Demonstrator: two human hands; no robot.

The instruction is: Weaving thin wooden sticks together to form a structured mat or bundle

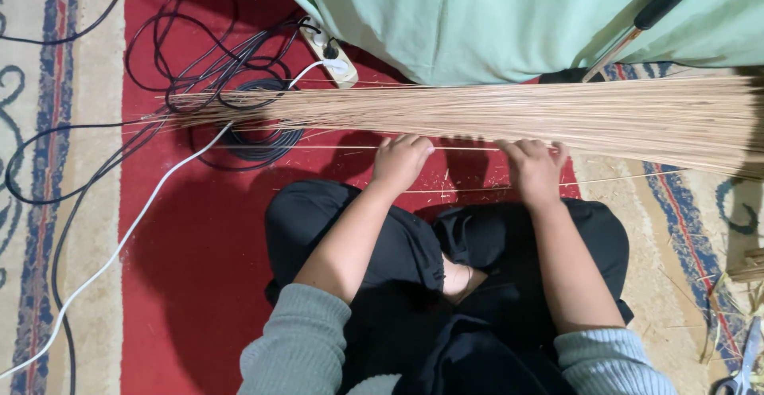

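Observation:
A long bundle of thin tan sticks (509,112) lies across the red carpet (191,268), fanning out to the left. I sit cross-legged in black trousers just in front of it. My left hand (402,160) and my right hand (535,168) rest at the near edge of the bundle, fingers curled down. Both pinch a single thin stick (334,147) that lies apart from the bundle and runs left past my left hand. Another loose stick (629,179) lies close to my right wrist.
A power strip (330,53), a coil of black cables (255,136) and a white cable (119,244) lie at the left. Green fabric (493,13) hangs behind the bundle, with a black-handled tool (660,5) on it. Scissors (744,363) and stick scraps (748,268) lie at the right.

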